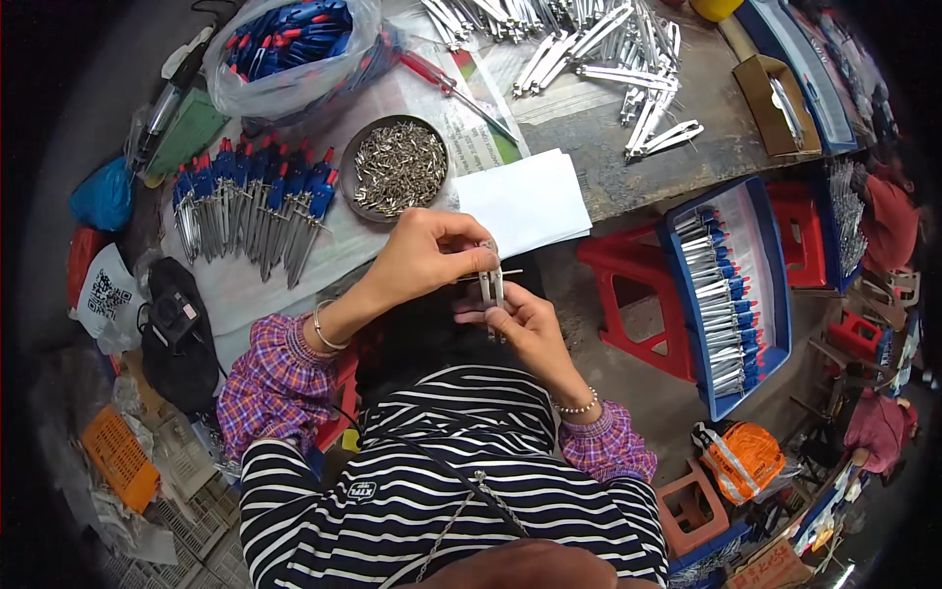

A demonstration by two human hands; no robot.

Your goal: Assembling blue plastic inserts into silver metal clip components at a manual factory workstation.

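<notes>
A small metal compass (493, 287) stands upright between the two hands, its silvery legs pointing down. The fingertips of the left hand (424, 253) pinch its top end from the left, thumb and forefinger closed on the head. The right hand (520, 319) cups the legs from below and to the right, its fingers curled around them, so the lower part of the tool lies partly hidden in that palm. Both hands grasp the same piece and touch each other at the fingers.

The left forearm comes in from the lower left, wrist bent, with a bangle and a purple plaid cuff. The right forearm rises from below, with a bead bracelet and a matching cuff.

Just beyond the fingers lies a stack of white paper (525, 199), and to its left a round metal dish of small screws (397, 167). Farther left a row of blue-topped compasses (253, 201) lies on the table, with a clear bag of blue and red parts (294, 44) beyond it. Bare metal compass legs (599, 49) are heaped well above the fingers. To the right, past a red stool (628, 290), a blue tray (775, 294) holds finished compasses.
</notes>
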